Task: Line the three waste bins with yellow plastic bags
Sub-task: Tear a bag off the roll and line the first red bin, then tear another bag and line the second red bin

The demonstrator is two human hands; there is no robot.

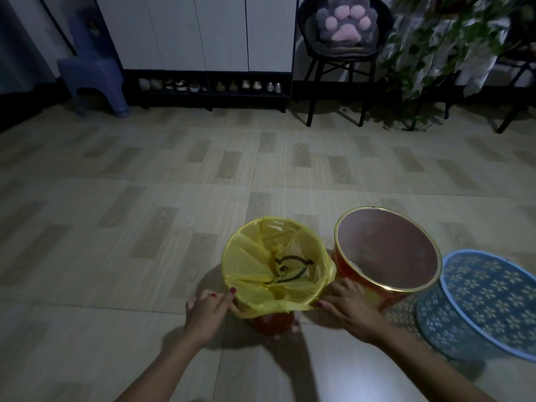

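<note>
A small red bin (271,324) stands on the floor in front of me, lined with a yellow plastic bag (252,262) folded over its rim. My left hand (207,310) pinches the bag's folded edge at the near left of the rim. At the near right, my right hand (349,304) grips the same edge. To the right stands a larger red bin with a gold rim (387,250), unlined. Further right is a blue perforated bin (487,303), also with no bag in it.
Tiled floor (145,216) stretches ahead. At the far wall are a shoe cabinet (208,85), a blue stool (92,82), a black chair with a paw cushion (345,30) and a leafy plant (435,53).
</note>
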